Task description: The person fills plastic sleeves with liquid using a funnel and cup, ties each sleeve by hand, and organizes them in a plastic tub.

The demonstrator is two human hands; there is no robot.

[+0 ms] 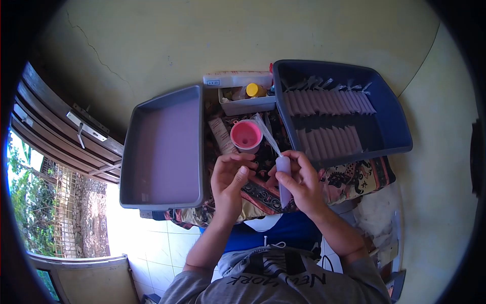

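Note:
My right hand (299, 183) is closed around a slim plastic bag filled with pale purple liquid (284, 178). The bag stands upright, pinched narrow at its neck, with the loose clear top trailing up and to the left. To its left is my left hand (230, 185), fingers loosely curled and apart from the thumb, with nothing visible in it. Just beyond my hands stands a pink funnel (246, 133) set in a pale cup. A clear packet with print (221, 136) lies left of the funnel.
On the left sits a grey tub (200, 152) of purple liquid. At right, a dark blue tub (390, 126) holds two rows of filled purple bags (329, 103). Behind the funnel is a small box (248, 106) with a yellow-lidded jar (255, 90). Patterned cloth (349, 177) covers the table.

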